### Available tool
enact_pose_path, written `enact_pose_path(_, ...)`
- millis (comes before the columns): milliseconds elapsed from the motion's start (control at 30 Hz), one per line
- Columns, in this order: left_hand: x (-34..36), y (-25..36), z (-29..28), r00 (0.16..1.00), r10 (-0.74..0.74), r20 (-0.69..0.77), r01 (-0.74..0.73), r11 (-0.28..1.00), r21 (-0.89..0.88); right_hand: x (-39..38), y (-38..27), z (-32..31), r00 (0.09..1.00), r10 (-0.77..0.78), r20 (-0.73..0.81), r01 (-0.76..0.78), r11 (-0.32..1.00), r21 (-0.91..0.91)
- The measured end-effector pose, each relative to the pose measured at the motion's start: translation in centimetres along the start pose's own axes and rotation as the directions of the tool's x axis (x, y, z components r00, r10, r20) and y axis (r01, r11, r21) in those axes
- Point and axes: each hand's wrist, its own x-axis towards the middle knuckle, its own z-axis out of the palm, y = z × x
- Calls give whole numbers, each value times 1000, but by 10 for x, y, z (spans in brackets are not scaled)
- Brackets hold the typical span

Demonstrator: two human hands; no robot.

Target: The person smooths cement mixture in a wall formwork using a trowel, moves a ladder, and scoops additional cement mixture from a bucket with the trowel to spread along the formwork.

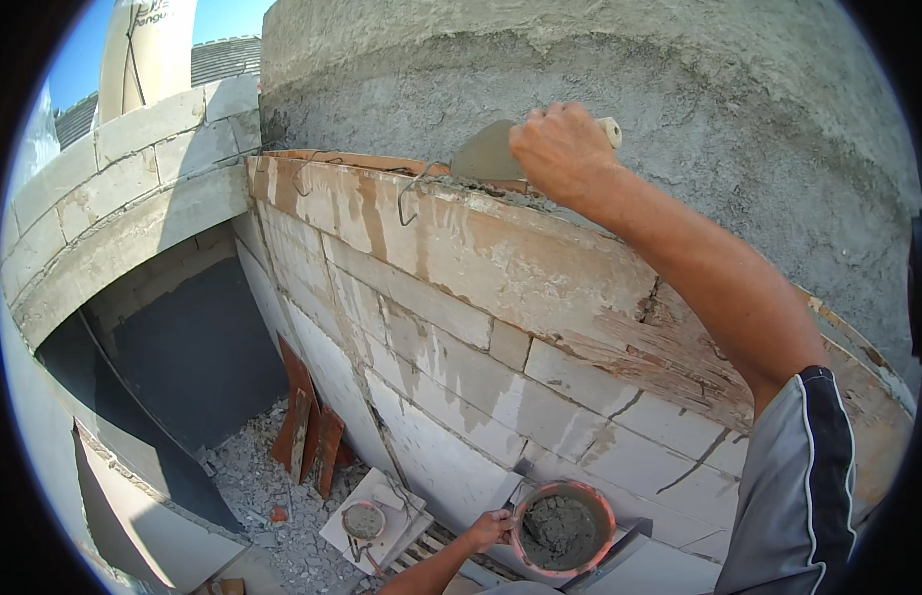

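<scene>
A: What is the right hand (565,149) doing up there?
B: It's wrapped around the handle of a trowel (484,156); the pale handle end pokes out to the right of the fist, and the blade points left, just above the top edge of a stained board (481,233).

A: And the left hand (493,529)?
B: Well below the right one, gripping the left edge of an orange-rimmed bucket (610,513). Wet grey mortar (558,531) sits inside, just right of those fingers.

A: Anything else near the left hand?
B: To its left, a small round container (364,520) of grey mix on a white slab (334,529). Farther left and up, reddish planks (307,426) lean against the block wall (421,342), over rubble (248,471).

A: What's around the right hand?
B: A rough grey wall (669,99) behind it, and a bent metal hook (406,203) hanging over the board, left of the blade.
</scene>
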Motion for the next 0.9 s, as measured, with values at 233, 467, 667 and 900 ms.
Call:
enact_pose_path(233, -6, -1, 8, 999, -32, -26, 35, 995, 91, -17, -6, 1, 996, -60, 69, 68, 991, -115)
enact_pose_path(467, -7, -8, 2, 997, 58, -49, -54, 996, 76, -166, -9, -84, 970, 241, 25, -242, 967, 81)
enact_pose_path(667, 9, 7, -6, 995, 97, 20, -98, 994, 56, -366, -102, -44, 664, -184, 725, -142, 921, 363)
enact_pose_path(900, -14, 7, 31, 993, 118, -26, -119, 992, -33, -481, -214, 60, 370, -175, 912, -7, 981, 192)
